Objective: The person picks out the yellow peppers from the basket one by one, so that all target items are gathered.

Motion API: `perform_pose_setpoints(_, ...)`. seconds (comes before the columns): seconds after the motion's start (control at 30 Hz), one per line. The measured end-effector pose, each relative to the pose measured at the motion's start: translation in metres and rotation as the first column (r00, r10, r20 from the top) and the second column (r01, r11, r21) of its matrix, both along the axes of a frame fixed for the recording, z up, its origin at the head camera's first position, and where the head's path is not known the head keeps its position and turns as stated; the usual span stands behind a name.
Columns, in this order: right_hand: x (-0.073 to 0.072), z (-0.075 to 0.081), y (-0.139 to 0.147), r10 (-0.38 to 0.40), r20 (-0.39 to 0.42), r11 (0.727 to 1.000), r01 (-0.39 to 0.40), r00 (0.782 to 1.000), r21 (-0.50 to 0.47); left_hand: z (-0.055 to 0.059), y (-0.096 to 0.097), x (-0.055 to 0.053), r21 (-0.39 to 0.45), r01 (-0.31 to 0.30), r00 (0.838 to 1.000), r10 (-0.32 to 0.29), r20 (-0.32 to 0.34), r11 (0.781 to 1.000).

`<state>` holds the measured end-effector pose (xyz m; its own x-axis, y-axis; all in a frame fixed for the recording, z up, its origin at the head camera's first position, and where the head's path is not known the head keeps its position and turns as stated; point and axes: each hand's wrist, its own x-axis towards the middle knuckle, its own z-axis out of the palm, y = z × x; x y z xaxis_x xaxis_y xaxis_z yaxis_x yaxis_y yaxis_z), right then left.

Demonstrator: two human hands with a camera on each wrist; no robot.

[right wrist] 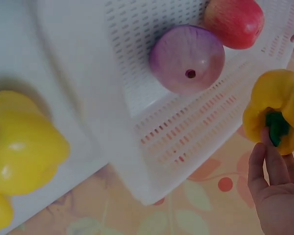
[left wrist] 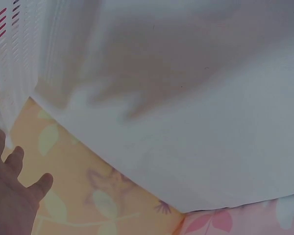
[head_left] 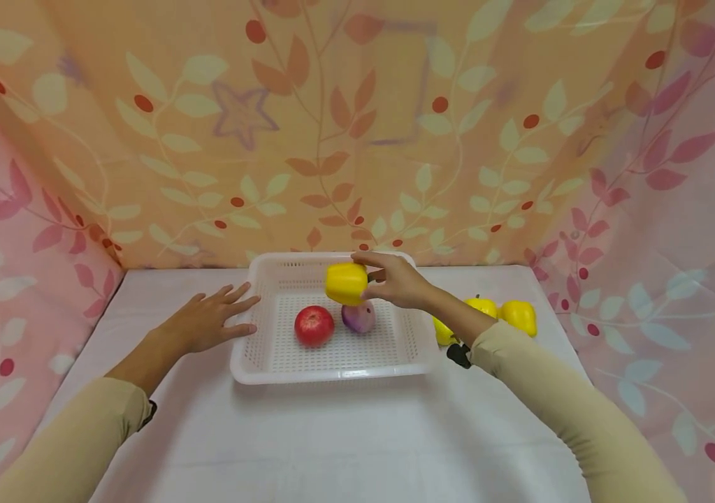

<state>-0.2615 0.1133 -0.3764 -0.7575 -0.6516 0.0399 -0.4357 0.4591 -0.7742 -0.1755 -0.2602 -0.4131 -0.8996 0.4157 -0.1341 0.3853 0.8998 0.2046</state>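
My right hand (head_left: 400, 281) holds a yellow bell pepper (head_left: 346, 283) above the white plastic basket (head_left: 332, 375), fingers and thumb at its stem end. The green stem shows in the right wrist view, beside the fingers (right wrist: 277, 166). Inside the basket lie a red apple-like fruit (head_left: 314, 326) and a purple-white round vegetable (head_left: 358, 316), partly covered by the pepper in the head view. At the basket's left rim, my left hand (head_left: 209, 320) is spread with straight fingers and holds nothing.
Several more yellow bell peppers (head_left: 518, 318) sit on the white table (head_left: 344, 433) right of the basket, partly behind my right forearm. Patterned cloth (head_left: 332, 140) hangs at the back and along both sides.
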Motion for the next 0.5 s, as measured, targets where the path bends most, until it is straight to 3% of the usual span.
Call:
perform_pose_setpoints(0.2,0.009,0.014,0.033,-0.023,-0.009,1.000,0.023,1.000,-0.008,0.002,0.001,0.001,0.009,-0.013,1.000,0.013,0.014,1.000)
perform_pose_setpoints(0.33,0.013,0.022,0.057,-0.079,-0.029,0.997,0.079,0.996,0.004,0.002,0.001,0.001,0.011,-0.013,1.000,0.013,0.012,1.000)
perform_pose_setpoints(0.5,0.020,0.023,0.086,-0.084,-0.069,0.996,0.082,0.994,-0.031,0.000,0.000,0.000,0.015,-0.010,1.000,0.010,0.013,1.000)
